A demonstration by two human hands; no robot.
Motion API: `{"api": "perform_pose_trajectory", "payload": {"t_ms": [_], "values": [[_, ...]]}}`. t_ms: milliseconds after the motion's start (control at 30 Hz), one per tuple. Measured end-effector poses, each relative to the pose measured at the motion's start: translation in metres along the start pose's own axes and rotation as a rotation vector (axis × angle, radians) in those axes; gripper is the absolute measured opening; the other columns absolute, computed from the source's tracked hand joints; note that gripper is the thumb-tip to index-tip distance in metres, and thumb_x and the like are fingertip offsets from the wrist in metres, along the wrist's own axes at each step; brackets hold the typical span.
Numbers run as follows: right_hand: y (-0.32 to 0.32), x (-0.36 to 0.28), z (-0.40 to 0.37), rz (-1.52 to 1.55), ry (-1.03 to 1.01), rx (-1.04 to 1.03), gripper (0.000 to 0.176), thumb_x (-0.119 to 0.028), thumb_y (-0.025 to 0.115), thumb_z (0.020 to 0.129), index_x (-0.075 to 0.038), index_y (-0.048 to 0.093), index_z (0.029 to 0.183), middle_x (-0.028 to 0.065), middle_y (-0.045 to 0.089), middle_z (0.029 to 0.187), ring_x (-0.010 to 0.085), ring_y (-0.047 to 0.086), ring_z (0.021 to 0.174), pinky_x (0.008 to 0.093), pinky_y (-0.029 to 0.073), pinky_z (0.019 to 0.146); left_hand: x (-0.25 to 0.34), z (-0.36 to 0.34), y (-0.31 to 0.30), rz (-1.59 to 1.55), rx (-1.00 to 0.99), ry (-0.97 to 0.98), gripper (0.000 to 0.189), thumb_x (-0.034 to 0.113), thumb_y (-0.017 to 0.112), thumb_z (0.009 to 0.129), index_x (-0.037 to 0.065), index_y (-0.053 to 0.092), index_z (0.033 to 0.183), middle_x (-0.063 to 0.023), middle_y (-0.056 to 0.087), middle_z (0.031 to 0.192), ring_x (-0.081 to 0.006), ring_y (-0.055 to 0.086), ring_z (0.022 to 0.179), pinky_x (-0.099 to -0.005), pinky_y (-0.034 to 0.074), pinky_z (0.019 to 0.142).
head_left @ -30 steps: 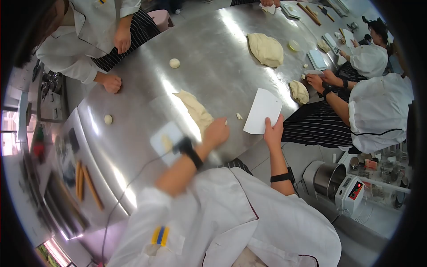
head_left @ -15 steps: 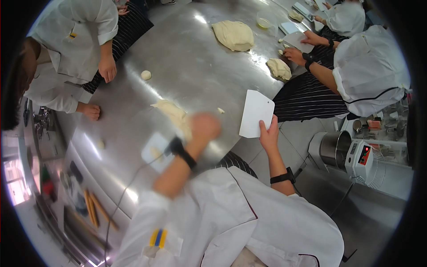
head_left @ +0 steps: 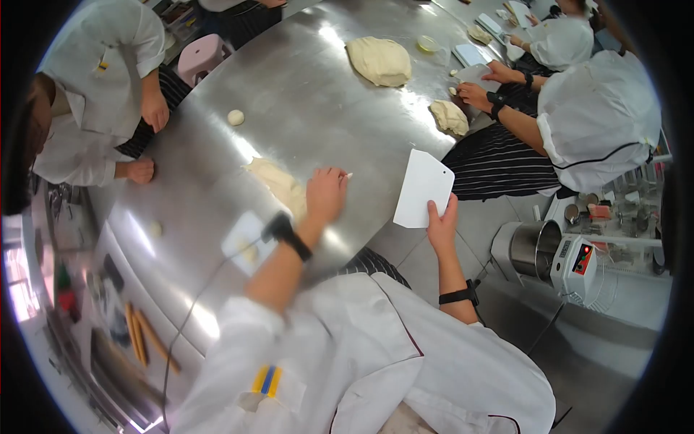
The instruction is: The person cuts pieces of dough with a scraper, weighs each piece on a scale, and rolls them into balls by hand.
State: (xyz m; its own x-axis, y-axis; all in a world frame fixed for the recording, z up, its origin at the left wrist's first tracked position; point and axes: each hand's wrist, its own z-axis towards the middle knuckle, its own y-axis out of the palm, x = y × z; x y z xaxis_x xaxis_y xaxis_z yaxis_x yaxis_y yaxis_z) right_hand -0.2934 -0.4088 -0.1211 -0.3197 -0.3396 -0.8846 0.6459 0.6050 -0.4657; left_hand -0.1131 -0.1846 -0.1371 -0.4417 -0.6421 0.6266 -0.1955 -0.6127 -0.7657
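Observation:
My left hand (head_left: 327,194) is over the steel table, its fingers curled with the tips at a small piece of dough (head_left: 350,176). It seems to pinch that piece. Just left of the hand lies a long, flattish slab of dough (head_left: 278,184), partly hidden by my hand. A white dough scraper (head_left: 424,189) is in my right hand (head_left: 442,220), gripped at its lower edge with the thumb on its face, held up off the table near the table's edge. Beside my left forearm, a white scale (head_left: 242,235) carries a bit of dough.
A big dough mass (head_left: 379,61) and a smaller dough lump (head_left: 450,117) lie farther back on the table (head_left: 303,108). A round dough ball (head_left: 236,117) sits left of centre. Co-workers stand at both sides. A mixer (head_left: 535,249) stands at right; a cable crosses lower left.
My left hand, blurred before, has moved slightly up and its fingers have reached the small dough piece. My right hand keeps the scraper, now tilted a little more.

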Motion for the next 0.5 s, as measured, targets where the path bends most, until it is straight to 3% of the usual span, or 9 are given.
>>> {"api": "perform_pose_trajectory", "payload": {"t_ms": [100,200,267,367,433,500], "values": [[0.007,-0.001,0.004,-0.011,0.035,-0.043,0.038,-0.014,0.061,0.094,0.001,0.048,0.126,0.021,0.066,0.11,0.0309,0.066,0.101,0.0393,0.049,0.088,-0.011,-0.025,-0.044,-0.134,0.211,0.012,0.012,0.016,0.067,0.088,0.006,0.068,0.092,-0.0133,0.067,0.09,-0.0331,0.06,0.095,-0.0427,0.048,0.085],[0.02,-0.005,0.002,-0.014,0.001,-0.078,0.038,-0.016,0.062,0.094,0.002,0.048,0.125,0.0201,0.066,0.11,0.0296,0.066,0.101,0.0387,0.049,0.088,-0.035,-0.076,-0.11,-0.091,0.248,-0.155,0.013,0.014,0.07,0.085,0.005,0.069,0.095,-0.0133,0.068,0.093,-0.0321,0.062,0.096,-0.0411,0.049,0.086],[0.026,-0.01,0.004,-0.038,0.008,-0.092,0.038,-0.017,0.062,0.095,0.002,0.049,0.125,0.019,0.067,0.107,0.0283,0.066,0.098,0.0377,0.05,0.087,-0.053,-0.109,-0.147,-0.011,0.294,-0.28,0.014,0.013,0.071,0.085,0.005,0.07,0.097,-0.0136,0.069,0.094,-0.032,0.064,0.093,-0.0409,0.05,0.083],[0.037,-0.02,0.002,-0.027,-0.023,-0.128,0.039,-0.017,0.063,0.094,0.002,0.048,0.125,0.0186,0.067,0.108,0.027,0.066,0.099,0.0373,0.05,0.087,-0.093,-0.152,-0.171,0.166,0.354,-0.26,0.014,0.011,0.07,0.086,0.006,0.071,0.099,-0.0131,0.07,0.093,-0.0319,0.064,0.092,-0.0406,0.05,0.082],[0.045,-0.026,0.003,-0.023,-0.039,-0.151,0.038,-0.017,0.062,0.094,0.002,0.049,0.125,0.0182,0.067,0.108,0.0261,0.066,0.097,0.0371,0.05,0.085,-0.102,-0.168,-0.176,0.228,0.335,-0.282,0.017,0.01,0.07,0.085,0.007,0.072,0.101,-0.0106,0.071,0.094,-0.0305,0.064,0.091,-0.0406,0.051,0.081],[0.049,-0.036,0.002,0.007,0.027,-0.179,0.039,-0.016,0.062,0.094,0.003,0.049,0.125,0.0176,0.067,0.108,0.0261,0.066,0.096,0.0368,0.05,0.085,-0.109,-0.181,-0.172,0.379,0.144,-0.18,0.02,0.007,0.069,0.082,0.007,0.072,0.101,-0.0068,0.072,0.099,-0.0282,0.063,0.095,-0.0394,0.05,0.081]]}}
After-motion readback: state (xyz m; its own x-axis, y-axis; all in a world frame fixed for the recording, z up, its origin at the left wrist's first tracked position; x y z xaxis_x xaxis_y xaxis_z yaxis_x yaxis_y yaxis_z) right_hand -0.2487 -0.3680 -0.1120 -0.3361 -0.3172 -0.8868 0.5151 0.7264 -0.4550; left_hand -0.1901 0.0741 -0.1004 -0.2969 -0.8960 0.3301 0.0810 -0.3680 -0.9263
